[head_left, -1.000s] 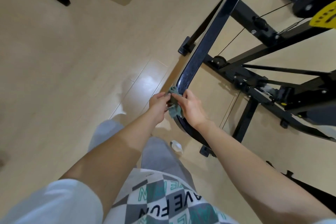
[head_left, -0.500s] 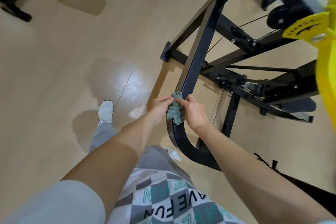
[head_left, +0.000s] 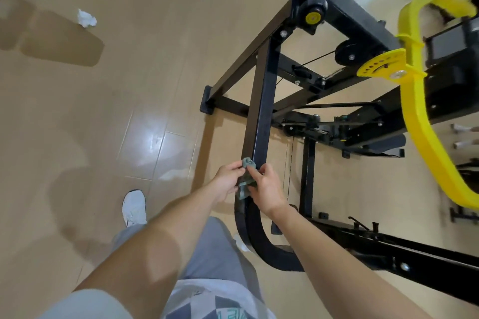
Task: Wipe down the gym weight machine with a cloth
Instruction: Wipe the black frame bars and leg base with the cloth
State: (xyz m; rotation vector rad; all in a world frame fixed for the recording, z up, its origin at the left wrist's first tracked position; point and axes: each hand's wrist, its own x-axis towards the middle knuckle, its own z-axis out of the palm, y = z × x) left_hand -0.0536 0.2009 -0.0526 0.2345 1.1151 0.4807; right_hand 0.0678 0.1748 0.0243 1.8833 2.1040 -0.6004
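Floor (head_left: 155, 80); cloth (head_left: 248, 163) half behind right hand (head_left: 267, 189)

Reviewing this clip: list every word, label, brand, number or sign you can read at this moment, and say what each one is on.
No text can be read in full.
Shirt: teal printed letters at the bottom edge, upside down and cut off by the frame, so not readable.
Yellow plate: a row of holes and a small dark mark. Any numbers are too small to read.
Cloth and black frame: no label or brand shows.
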